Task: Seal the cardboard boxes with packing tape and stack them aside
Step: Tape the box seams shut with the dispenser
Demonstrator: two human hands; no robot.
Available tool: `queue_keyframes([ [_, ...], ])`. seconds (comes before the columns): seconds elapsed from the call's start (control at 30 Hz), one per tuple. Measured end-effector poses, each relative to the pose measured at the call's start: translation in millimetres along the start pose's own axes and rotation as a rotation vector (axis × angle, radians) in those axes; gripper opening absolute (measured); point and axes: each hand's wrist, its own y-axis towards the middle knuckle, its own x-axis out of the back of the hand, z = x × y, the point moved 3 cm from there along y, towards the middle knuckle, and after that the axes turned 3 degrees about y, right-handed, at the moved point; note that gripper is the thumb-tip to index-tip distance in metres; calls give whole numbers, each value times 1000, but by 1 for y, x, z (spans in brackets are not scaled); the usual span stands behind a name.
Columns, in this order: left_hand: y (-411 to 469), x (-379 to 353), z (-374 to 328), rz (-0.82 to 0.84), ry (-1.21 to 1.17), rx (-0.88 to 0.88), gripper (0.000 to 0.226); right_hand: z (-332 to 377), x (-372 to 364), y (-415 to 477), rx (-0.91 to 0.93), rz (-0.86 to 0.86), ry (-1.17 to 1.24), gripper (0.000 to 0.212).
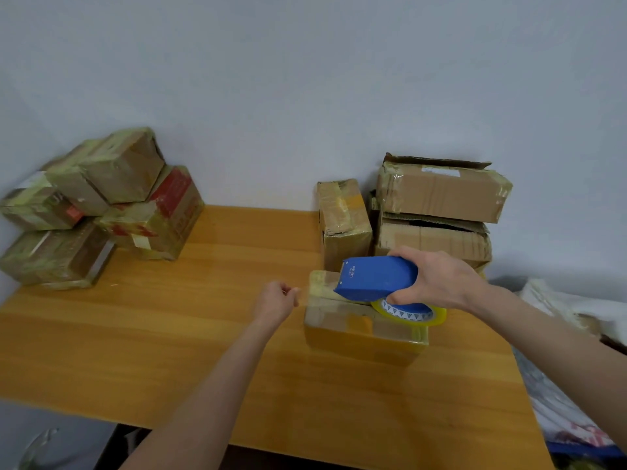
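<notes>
Head view, looking down at a small brown cardboard box (359, 330) lying flat on the right half of an orange-brown wooden table (203, 334), its top already crossed by glossy tape. A blue plastic handheld tape dispenser (376, 281) rests on the box lid, nose pointing left, with its roll of clear yellowish packing tape (412, 315) pressed against the lid's right side, probably so the tape runs flat along the seam. The right hand (437, 279) wraps its fingers and thumb round the dispenser's rear. Just beside the box's left edge, the left hand (274, 301) has its fingers curled, thumb against forefinger, apparently pinching the free end of a strip of clear tape (303, 296). The strip is faint; holding it taut would keep it from wrinkling or sticking to itself. Directly behind the box stands a narrow upright cardboard box (344, 222), and to its right two larger cardboard boxes (441, 195) are stacked with ragged flaps lifted, seemingly waiting to be sealed. Well apart, at the table's far left corner, a pile of tape-wrapped cardboard boxes (101, 205) sits against the pale grey wall (305, 79), likely the finished stack.
</notes>
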Motion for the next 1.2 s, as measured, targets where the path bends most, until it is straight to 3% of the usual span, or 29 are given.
queue_keyframes([
  [0.13, -4, -22, 3, 63, -77, 24, 17, 1, -3, 1, -7, -10, 1, 66],
  [0.23, -12, -13, 6, 47, 63, 23, 54, 3, -5, 3, -4, -14, -9, 67],
  [0.33, -33, -4, -16, -137, 178, -414, 56, 3, -6, 6, 2, -25, -3, 70],
  [0.4, -52, -17, -35, 24, 325, -657, 61, 1, -4, 8, 16, -12, 6, 73],
  [0.47, -58, -35, -34, 123, 557, -740, 73, 2, -1, 7, 56, 31, 3, 75],
  [0.67, -54, -39, -29, 113, 823, -760, 85, 1, 6, 6, 82, 74, -32, 73],
  [0.93, -58, -35, -33, 117, 883, -744, 74, -33, 22, -8, -8, 140, 31, 64],
  [1.07, -55, -38, -29, 113, 912, -750, 74, -31, 17, -9, -14, 91, 4, 66],
  [1.2, -47, -19, -16, 115, 884, -741, 92, -13, 9, -6, 14, 68, 64, 70],
])
